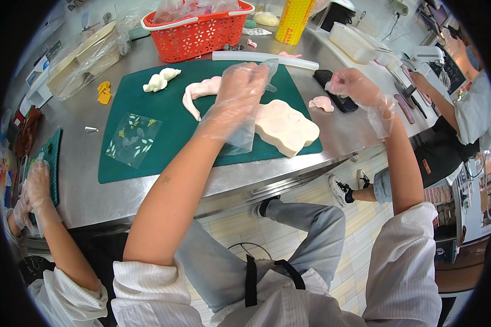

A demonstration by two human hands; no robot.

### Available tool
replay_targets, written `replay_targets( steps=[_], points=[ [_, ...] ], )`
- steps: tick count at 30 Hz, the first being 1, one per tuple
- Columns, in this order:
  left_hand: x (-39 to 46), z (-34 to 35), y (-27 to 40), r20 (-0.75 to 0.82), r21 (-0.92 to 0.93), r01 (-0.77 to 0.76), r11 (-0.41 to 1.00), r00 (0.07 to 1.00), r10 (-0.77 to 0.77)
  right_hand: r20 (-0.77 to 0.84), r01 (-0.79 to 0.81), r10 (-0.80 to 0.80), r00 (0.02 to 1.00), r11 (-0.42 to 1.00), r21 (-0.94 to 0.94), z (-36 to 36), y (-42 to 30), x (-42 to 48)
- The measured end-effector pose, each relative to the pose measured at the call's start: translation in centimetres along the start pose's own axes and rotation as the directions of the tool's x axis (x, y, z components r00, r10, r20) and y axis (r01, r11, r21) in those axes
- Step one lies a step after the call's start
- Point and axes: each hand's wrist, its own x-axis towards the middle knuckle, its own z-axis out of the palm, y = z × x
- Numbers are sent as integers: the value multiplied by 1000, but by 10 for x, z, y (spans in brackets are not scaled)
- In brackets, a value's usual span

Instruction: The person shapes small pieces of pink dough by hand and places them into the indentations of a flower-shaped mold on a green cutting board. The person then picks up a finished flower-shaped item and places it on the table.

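Observation:
My left hand (243, 92), in a clear plastic glove, is over the green cutting mat (180, 151), at the right end of a bent pink strip of dough or fondant (192, 96). Its fingers point away from me, and what lies under them is hidden. Just right of its wrist sits a cream-coloured block mould (288, 128) with shallow round hollows. Also gloved, my right hand (347, 83) hovers with curled fingers over a long black object (347, 104); whether it pinches anything is unclear. A small pink lump (321, 104) lies between the mould and this hand.
White dough (161, 79) and a clear printed plastic sheet (134, 139) lie on the mat. Behind it are a translucent rolling rod (266, 60), a red basket (200, 39) and a yellow roll (294, 20). People work on both sides: gloved hands (37, 184) left, another hand (421, 81) right.

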Motion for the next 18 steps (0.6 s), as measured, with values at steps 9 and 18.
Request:
replay_targets(
  steps=[9, 18],
  points=[
    [1, -1, -6, 38, -6, 8, 1000, 999, -8, 33, 45, -34, 999, 886, -462, 27, -20, -4],
    [2, -1, -9, -31, -72, -18, 997, 999, 15, 109, 115, -110, 988, 993, -41, 73, -62, -14]
  ],
)
